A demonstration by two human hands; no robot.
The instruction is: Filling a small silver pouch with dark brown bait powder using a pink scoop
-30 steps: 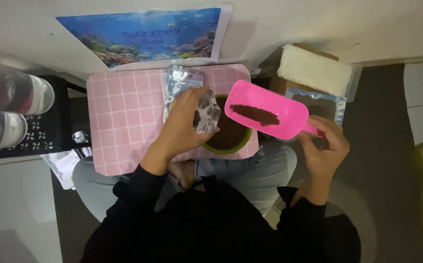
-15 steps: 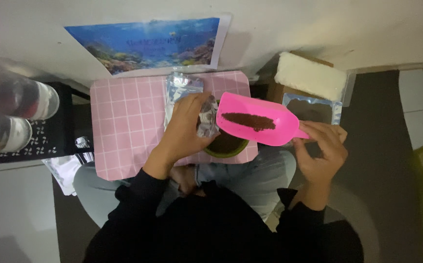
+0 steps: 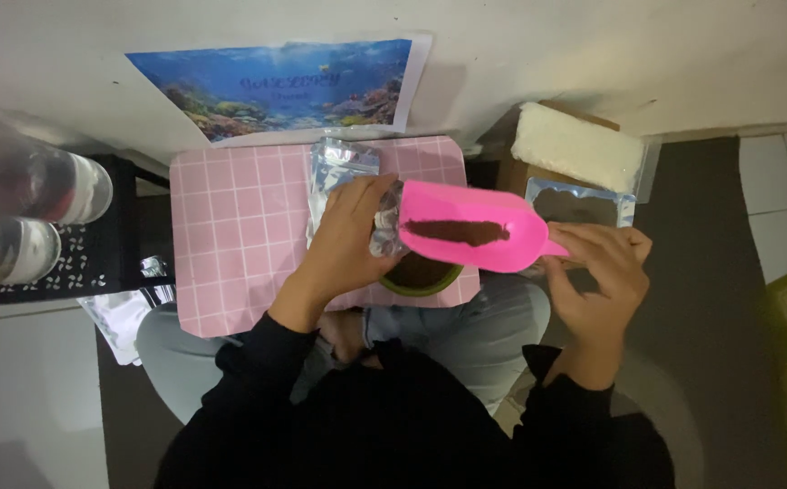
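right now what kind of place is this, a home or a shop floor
Probably a home, used as a makeshift packing spot: the person sits on a tiled floor with a pink checked board on the lap, an underwater poster on the wall, and clear jars alongside.

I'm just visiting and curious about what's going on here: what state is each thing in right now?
Pink scoop: held level by the right hand, brown powder inside.
Clear pouch: gripped by the left hand, against the scoop's tip.
Green bowl: on the pink tray, partly hidden under the scoop.
Foil pouch: lying flat on the tray.
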